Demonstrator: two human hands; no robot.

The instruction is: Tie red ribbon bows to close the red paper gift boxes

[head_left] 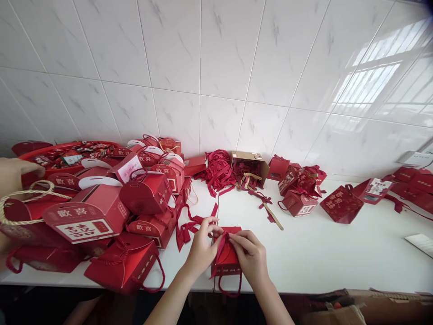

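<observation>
A small red gift box (233,269) with a rope handle stands at the table's front edge between my hands. Over its top, my left hand (205,243) and my right hand (249,254) both pinch a dark red ribbon (222,246). The fingers of each hand are closed on it, close together above the lid. The box's handle hangs down in front, over the table's edge. Just left of my left hand lie loose red ribbons (185,230) on the white table.
Red gift boxes (91,212) pile up at left, before a red basin (25,156) of wrapped sweets. Another person's hand (23,171) reaches in there. A ribbon heap (218,169) and a cardboard box (252,156) of tags stand by the wall. More boxes (343,205) sit at right.
</observation>
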